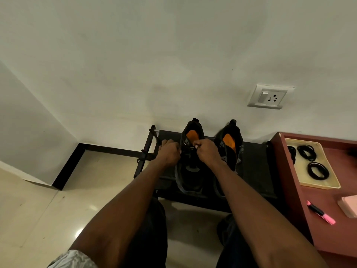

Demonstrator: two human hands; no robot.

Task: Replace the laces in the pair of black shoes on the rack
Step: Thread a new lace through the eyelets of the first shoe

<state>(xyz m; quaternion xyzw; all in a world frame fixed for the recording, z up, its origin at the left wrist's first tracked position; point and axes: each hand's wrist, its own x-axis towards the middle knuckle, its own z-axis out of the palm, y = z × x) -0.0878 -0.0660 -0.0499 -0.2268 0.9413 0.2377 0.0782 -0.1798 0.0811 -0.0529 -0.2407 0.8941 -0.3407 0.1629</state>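
Observation:
Two black shoes with orange insoles stand side by side on a low black rack (pixel 255 163) against the wall. Both hands are at the top of the left shoe (pixel 190 171). My left hand (pixel 170 152) has its fingers curled at the shoe's left side, pinching what looks like a dark lace. My right hand (pixel 207 151) is curled at the right side of the same eyelet area, pinching the other lace end. The lace itself is too dark to trace. The right shoe (pixel 230 144) stands untouched beside my right wrist.
A reddish table (pixel 309 215) stands to the right, carrying a yellow tray (pixel 328 185) with coiled black laces (pixel 317 170), a pink marker (pixel 321 212) and a pink block (pixel 349 207). A wall socket (pixel 270 96) sits above the rack. My knees are below, on a glossy tiled floor.

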